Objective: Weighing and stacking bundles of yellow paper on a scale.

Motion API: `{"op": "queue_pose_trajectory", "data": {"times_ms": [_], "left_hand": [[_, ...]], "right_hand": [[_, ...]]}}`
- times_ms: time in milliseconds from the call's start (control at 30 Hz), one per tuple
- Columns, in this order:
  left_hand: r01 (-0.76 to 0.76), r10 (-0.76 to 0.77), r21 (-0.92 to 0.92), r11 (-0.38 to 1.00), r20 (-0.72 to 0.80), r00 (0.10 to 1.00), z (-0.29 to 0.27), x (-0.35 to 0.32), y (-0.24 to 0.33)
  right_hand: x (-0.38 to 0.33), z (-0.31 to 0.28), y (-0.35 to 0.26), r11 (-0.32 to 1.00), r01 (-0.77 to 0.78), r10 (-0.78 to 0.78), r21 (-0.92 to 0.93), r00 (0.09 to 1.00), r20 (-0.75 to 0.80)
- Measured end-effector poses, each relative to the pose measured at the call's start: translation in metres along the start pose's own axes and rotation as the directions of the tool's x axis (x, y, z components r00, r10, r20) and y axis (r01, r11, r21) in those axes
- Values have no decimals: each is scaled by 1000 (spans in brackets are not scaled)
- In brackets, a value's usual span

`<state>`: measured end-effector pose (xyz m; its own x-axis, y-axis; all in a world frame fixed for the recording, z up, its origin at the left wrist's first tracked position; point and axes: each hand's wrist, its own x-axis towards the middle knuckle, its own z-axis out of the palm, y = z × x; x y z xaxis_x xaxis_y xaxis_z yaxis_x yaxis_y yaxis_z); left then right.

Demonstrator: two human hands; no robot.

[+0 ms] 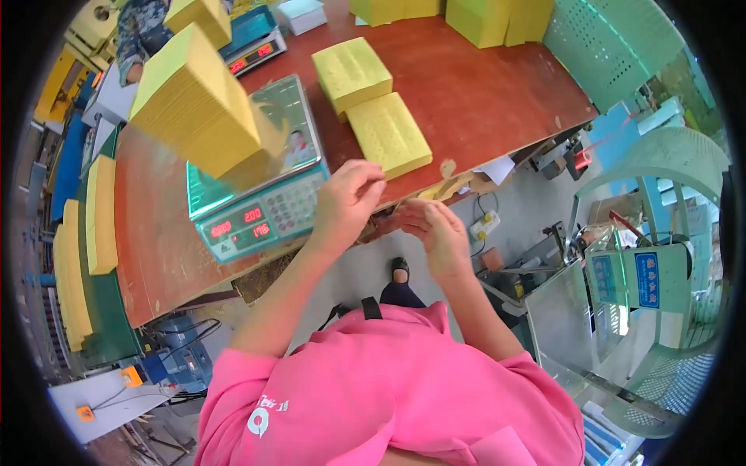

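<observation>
My left hand (353, 203) is at the table's front edge with its fingers curled together, just beside the nearer of two short yellow paper stacks (392, 136). To its right, below the edge, my right hand (437, 234) has fingertips and thumb pressed together. Whatever either hand may be pinching is too small or hidden to make out. Yellow paper (447, 189) sticks out under the tabletop behind my right hand. On the left, a digital scale (268, 213) with lit red figures carries a tall yellow paper stack (198, 116), leaning in the view.
Across the red-brown table (474, 101), another person's patterned sleeve (144, 31) shows near a second scale (252, 39). More yellow stacks (478, 19) stand at the back. A green perforated guard (614, 54) borders the table's right side, and a green machine (645, 272) stands at right.
</observation>
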<state>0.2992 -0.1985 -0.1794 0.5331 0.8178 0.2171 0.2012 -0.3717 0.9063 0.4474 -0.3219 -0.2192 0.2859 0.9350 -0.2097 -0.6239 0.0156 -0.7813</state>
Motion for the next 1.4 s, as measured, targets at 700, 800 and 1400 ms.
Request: {"op": "queue_pose_trajectory", "data": {"times_ms": [700, 800, 1400], "left_hand": [[-279, 306, 614, 738, 64, 950, 70, 69, -31], [-323, 342, 612, 722, 90, 935, 72, 45, -10], [241, -402, -545, 803, -196, 895, -87, -25, 71]], "right_hand": [[68, -87, -59, 994, -104, 103, -22, 994, -28], [76, -85, -64, 977, -187, 178, -103, 980, -87], [65, 89, -103, 667, 371, -110, -646, 907, 408]]}}
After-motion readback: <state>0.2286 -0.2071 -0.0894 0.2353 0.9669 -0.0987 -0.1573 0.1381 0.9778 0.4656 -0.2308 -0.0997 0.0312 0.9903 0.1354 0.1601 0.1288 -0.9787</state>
